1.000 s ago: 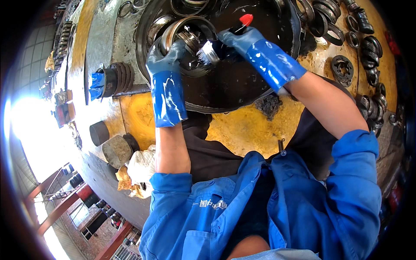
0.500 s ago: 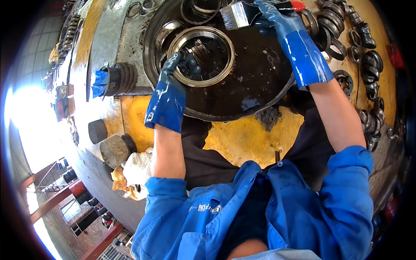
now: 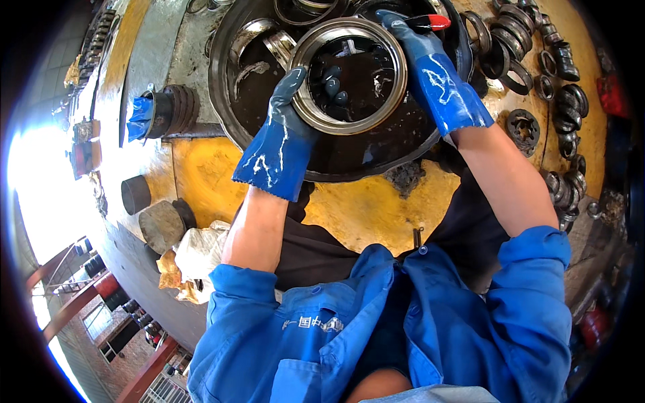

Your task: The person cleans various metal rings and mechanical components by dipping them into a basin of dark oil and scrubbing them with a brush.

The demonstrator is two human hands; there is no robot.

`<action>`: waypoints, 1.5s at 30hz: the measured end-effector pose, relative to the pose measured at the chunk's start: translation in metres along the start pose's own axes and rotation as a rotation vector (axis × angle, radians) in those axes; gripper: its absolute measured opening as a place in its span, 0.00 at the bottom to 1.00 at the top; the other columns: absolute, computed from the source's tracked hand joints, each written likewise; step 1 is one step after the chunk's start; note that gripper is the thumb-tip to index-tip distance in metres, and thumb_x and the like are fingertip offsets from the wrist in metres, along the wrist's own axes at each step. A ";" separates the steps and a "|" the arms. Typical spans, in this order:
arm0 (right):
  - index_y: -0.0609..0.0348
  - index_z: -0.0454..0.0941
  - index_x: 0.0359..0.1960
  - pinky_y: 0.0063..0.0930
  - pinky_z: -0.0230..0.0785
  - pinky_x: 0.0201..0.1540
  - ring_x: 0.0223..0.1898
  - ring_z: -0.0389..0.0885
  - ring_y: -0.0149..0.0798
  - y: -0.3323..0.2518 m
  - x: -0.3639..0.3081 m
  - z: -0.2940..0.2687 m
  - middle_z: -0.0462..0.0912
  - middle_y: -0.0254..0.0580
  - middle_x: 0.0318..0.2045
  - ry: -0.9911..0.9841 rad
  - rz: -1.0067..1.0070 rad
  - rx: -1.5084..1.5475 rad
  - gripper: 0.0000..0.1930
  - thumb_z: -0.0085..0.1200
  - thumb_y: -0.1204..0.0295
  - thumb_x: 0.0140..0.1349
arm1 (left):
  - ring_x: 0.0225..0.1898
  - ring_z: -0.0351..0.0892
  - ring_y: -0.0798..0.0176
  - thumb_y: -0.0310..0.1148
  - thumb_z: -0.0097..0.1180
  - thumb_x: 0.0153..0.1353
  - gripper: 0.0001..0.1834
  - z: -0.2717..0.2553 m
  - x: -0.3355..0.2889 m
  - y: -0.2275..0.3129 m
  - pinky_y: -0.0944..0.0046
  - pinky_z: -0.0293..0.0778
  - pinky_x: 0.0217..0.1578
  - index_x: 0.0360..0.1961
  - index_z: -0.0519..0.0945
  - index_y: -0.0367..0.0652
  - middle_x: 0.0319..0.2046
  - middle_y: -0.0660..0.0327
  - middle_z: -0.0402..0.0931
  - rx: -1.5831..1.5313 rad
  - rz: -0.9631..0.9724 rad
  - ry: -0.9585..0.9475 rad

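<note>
My left hand [image 3: 290, 101], in a blue rubber glove, grips the left side of a wide metal ring [image 3: 353, 125]. Its thumb lies on the rim and its dark wet fingers show through the opening. The ring is tilted over a round black basin [image 3: 225, 121] of dark liquid. My right hand [image 3: 415, 47], gloved the same way, is closed around a paintbrush [image 3: 438, 23] at the ring's right edge. Only the brush's black, red-tipped handle shows; its bristles are hidden.
Other metal rings [image 3: 259, 37] lie in the basin. Rows of dark rings [image 3: 514, 33] and a slotted disc [image 3: 523, 127] stand on the bench to the right. At the left are a ribbed cylinder [image 3: 176, 111], a grey round block [image 3: 161, 225] and a white rag [image 3: 201, 252].
My left hand has moved right with the ring, bringing it up against my right hand. The brush's bristles, visible before, have gone out of sight behind the ring and glove.
</note>
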State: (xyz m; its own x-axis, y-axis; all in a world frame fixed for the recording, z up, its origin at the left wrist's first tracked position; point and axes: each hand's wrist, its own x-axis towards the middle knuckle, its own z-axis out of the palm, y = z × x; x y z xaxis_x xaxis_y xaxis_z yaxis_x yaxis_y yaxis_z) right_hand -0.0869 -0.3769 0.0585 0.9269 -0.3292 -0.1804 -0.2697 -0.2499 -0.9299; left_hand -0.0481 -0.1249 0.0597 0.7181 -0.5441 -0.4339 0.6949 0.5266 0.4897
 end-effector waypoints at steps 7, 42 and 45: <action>0.59 0.85 0.53 0.32 0.77 0.53 0.44 0.87 0.35 0.006 -0.006 0.010 0.90 0.42 0.41 -0.006 0.006 -0.010 0.23 0.64 0.53 0.66 | 0.50 0.85 0.55 0.42 0.66 0.63 0.29 0.003 -0.018 -0.006 0.49 0.80 0.52 0.63 0.78 0.43 0.53 0.53 0.84 0.175 0.008 0.043; 0.60 0.85 0.54 0.30 0.77 0.56 0.47 0.86 0.32 0.012 -0.007 0.029 0.90 0.40 0.44 0.014 0.013 -0.066 0.17 0.63 0.64 0.69 | 0.48 0.86 0.55 0.43 0.69 0.59 0.30 0.010 -0.041 0.019 0.52 0.81 0.53 0.61 0.79 0.42 0.51 0.54 0.85 0.853 0.339 0.285; 0.60 0.85 0.54 0.30 0.77 0.56 0.47 0.86 0.32 0.012 -0.007 0.027 0.90 0.40 0.45 0.012 0.006 -0.075 0.16 0.63 0.65 0.69 | 0.48 0.86 0.55 0.43 0.69 0.59 0.30 0.011 -0.040 0.021 0.52 0.81 0.53 0.61 0.79 0.41 0.51 0.54 0.85 0.877 0.359 0.292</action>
State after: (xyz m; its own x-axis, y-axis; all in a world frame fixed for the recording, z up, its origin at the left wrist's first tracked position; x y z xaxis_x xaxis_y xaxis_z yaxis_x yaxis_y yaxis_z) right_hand -0.0893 -0.3536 0.0401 0.9222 -0.3415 -0.1814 -0.2943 -0.3155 -0.9022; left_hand -0.0626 -0.0986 0.0956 0.9436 -0.2023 -0.2621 0.2449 -0.1060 0.9637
